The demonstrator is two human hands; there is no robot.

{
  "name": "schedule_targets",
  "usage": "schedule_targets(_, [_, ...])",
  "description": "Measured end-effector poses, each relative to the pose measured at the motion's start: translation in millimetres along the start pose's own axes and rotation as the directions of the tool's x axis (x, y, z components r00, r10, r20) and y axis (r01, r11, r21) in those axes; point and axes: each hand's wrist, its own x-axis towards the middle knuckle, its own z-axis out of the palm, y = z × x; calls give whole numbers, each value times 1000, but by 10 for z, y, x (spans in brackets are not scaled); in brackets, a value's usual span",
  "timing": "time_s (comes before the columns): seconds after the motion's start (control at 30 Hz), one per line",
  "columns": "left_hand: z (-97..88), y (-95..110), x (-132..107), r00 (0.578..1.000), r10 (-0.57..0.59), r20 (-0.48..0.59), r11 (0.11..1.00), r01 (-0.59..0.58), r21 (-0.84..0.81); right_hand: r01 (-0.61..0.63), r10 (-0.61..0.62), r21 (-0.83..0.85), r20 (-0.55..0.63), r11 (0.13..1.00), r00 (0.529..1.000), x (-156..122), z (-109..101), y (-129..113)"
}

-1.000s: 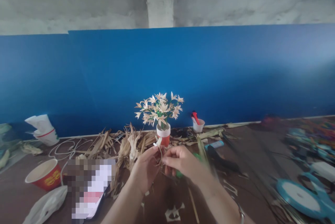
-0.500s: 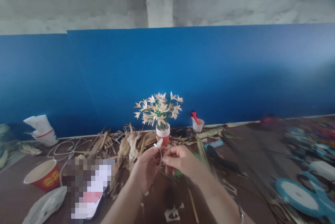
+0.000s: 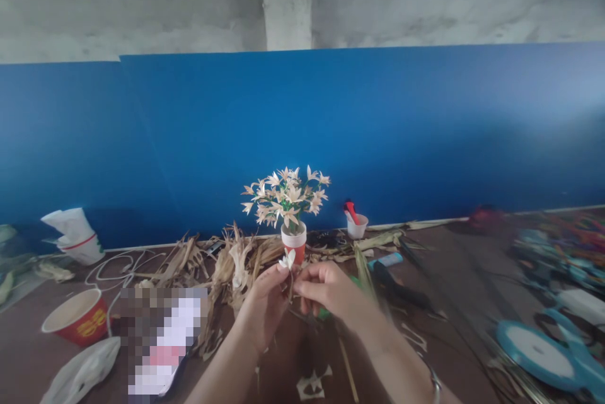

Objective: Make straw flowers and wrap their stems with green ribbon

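- A dark brown table [image 3: 23, 357] carries everything.
- Left side: a white cup [image 3: 86, 251] with a red band, a loosely looped white cable [image 3: 106, 266], a red paper bowl [image 3: 89, 323], and a crumpled clear plastic bag [image 3: 87, 371] just beside the bowl.
- Middle: dried husks [image 3: 229, 275] in a loose heap, with an orange-and-white pot [image 3: 293, 246] upright beside them.
- Near edge: pale cut scraps [image 3: 311, 387] and a thin stick [image 3: 348, 369].
- Right side: a small white tub [image 3: 357, 229], a light blue tube [image 3: 388, 259], a black-handled tool [image 3: 401, 287], a blue ribbon spool [image 3: 534, 352], and a blurred colourful heap [image 3: 567, 253].
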Motion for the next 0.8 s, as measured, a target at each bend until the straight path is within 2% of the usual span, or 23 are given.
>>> schedule_targets(0.13, [33, -24, -14, 1000, -6, 1, 1000, 6, -17, -13, 12, 58, 29, 998, 1000, 12, -22, 9])
schedule_targets(0.27, [51, -54, -37, 997, 13, -82, 999, -16, -33, -31, 30, 103, 11, 994, 999, 24, -10, 12])
schedule_targets(0.37, [63, -79, -43, 988, 8, -153, 998, -17, -59, 0, 3, 119, -23, 993, 1000, 26, 33, -1])
schedule_targets(0.53, [63, -138, -9, 982, 9, -189, 995, -28, -98, 38, -36, 87, -24, 995, 999, 34, 65, -9])
schedule_targets(0.8, [107, -123, -22, 962, 56, -269, 992, -84, -93, 15, -11, 84, -45, 996, 999, 36, 72, -7])
